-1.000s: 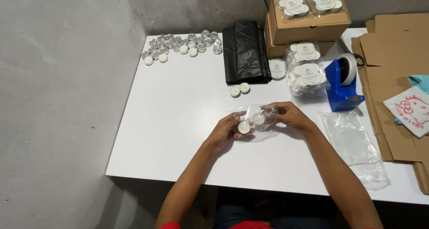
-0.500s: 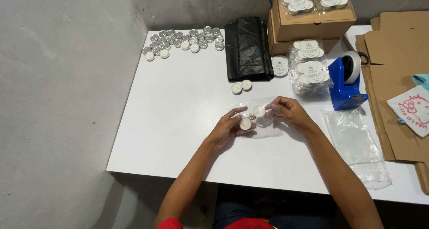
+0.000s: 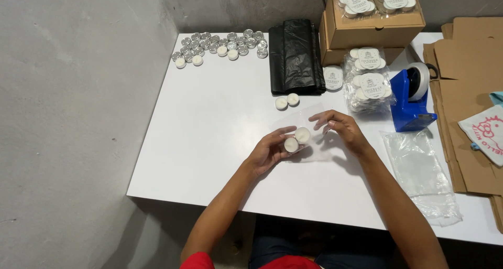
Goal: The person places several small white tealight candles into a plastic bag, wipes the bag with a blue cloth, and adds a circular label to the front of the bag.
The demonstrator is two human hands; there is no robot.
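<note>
A white desk [image 3: 209, 143] stands in the corner of bare grey concrete walls, seen from above. Nearest the viewer, the left hand [image 3: 270, 152] is curled around two white tealight candles [image 3: 296, 139], pinching them between thumb and fingertips just above the desk. Just beside it, the right hand [image 3: 340, 130] grips the edge of a small clear plastic bag [image 3: 306, 118] with its fingers closed on the film; the bag lies flat under and between both hands, and whether the candles are already inside its mouth cannot be told. To the right, a stack of empty clear bags [image 3: 422, 172] lies near the desk's front edge.

Further back, two loose tealights [image 3: 287, 101] sit side by side, just in front of a folded black plastic bag [image 3: 296, 56]. A blue tape dispenser [image 3: 411, 98] stands to the right, with flattened brown cardboard [image 3: 471, 90] beyond it at the desk's edge. Between the dispenser and the black bag lie filled clear packets [image 3: 369, 80], each holding tealights under a round white label.

At the far edge, two stacked cardboard boxes [image 3: 367, 30] carry two more filled packets on top. At the far left, a cluster of loose tealights in silver cups [image 3: 220, 46] is spread on the desk, well apart from the hands.
</note>
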